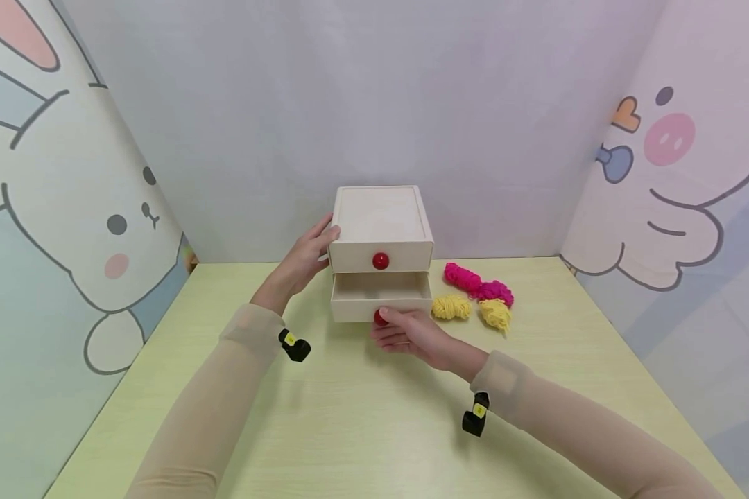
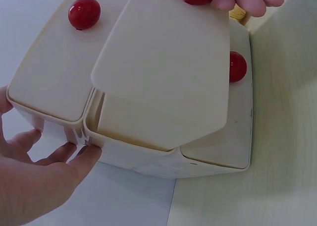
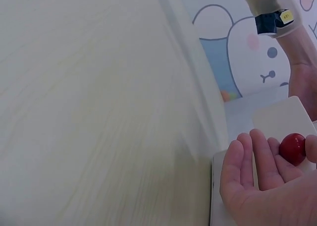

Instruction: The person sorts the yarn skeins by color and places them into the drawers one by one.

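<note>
A small cream drawer cabinet (image 1: 383, 215) stands at the back of the table, with a round red knob on each of its three drawers. Its middle drawer (image 2: 163, 67) is pulled out; the part of its inside that shows in the head view holds nothing. My right hand (image 1: 415, 336) pinches that drawer's red knob (image 3: 292, 149) between thumb and index finger, the other fingers extended. With spread fingers, my left hand (image 1: 302, 260) rests against the cabinet's left side (image 2: 54, 129). The bottom drawer (image 2: 218, 146) is closed, as is the top drawer (image 2: 54, 57).
Right of the cabinet lie two magenta yarn bundles (image 1: 464, 278) and two yellow yarn bundles (image 1: 451, 307). A pale curtain (image 1: 274, 125) hangs behind the light wood table (image 1: 349, 430). Cloth with cartoon animals covers both sides.
</note>
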Demonstrator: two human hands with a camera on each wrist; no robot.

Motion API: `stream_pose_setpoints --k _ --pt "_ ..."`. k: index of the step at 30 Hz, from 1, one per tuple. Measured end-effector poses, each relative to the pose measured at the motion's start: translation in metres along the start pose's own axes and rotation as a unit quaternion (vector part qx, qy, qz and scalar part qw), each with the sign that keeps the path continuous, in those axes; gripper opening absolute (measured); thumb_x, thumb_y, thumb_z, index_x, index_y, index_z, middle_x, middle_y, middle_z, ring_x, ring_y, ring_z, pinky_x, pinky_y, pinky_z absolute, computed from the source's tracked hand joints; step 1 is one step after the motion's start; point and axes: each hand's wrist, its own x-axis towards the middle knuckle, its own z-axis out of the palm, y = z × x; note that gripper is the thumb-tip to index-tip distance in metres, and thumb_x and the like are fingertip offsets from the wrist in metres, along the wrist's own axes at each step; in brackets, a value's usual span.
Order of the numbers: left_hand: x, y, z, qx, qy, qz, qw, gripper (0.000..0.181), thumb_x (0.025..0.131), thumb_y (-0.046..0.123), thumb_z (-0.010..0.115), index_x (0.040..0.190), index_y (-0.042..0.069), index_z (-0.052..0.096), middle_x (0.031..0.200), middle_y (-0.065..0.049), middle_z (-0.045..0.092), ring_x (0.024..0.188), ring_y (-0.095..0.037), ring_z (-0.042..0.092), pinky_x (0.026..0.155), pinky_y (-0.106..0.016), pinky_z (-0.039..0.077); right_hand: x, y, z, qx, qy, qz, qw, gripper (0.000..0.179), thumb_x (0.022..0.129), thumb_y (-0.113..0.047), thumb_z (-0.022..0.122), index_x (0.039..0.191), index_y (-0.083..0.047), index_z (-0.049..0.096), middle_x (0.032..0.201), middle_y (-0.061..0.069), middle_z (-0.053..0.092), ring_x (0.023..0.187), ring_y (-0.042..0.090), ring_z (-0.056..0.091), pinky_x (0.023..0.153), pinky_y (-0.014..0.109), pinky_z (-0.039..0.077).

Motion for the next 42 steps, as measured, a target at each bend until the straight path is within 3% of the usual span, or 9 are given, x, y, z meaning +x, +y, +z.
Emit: stream_pose_setpoints --k 14,24,42 --pt "0.002 -0.001 0.001 -0.001 0.002 0.003 1.0000 0.069 0.112 0.045 0.052 0.172 0.036 0.018 0.178 0.001 0.017 0.160 -0.032 0.027 0.129 -0.054 0.024 -0.008 0.001 0.000 -0.001 -0.006 0.003 1.0000 0.051 0.109 -0.040 0.060 0.135 0.005 0.059 0.129 0.025 0.072 0.121 0.040 0.070 0.102 0.042 0.059" --pt "0.000 0.000 0.000 -0.001 -0.001 0.001 1.0000 0.068 0.112 0.046 0.051 0.171 0.037 0.019 0.178 0.002 0.016 0.160 -0.032 0.027 0.129 -0.054 0.025 -0.015 0.003 0.004 -0.006 -0.013 0.007 0.9999 0.051 0.109 -0.041 0.060 0.133 0.004 0.061 0.130 0.027 0.071 0.116 0.036 0.072 0.103 0.044 0.059" --pt "-0.001 0.002 0.001 0.005 0.004 -0.002 1.0000 0.070 0.111 0.046 0.052 0.172 0.036 0.018 0.178 0.002 0.016 0.161 -0.032 0.026 0.129 -0.055 0.025 -0.029 0.009 0.010 -0.015 -0.026 0.017 0.9994 0.062 0.110 -0.041 0.058 0.135 0.015 0.060 0.128 0.027 0.072 0.115 0.034 0.073 0.101 0.040 0.060"
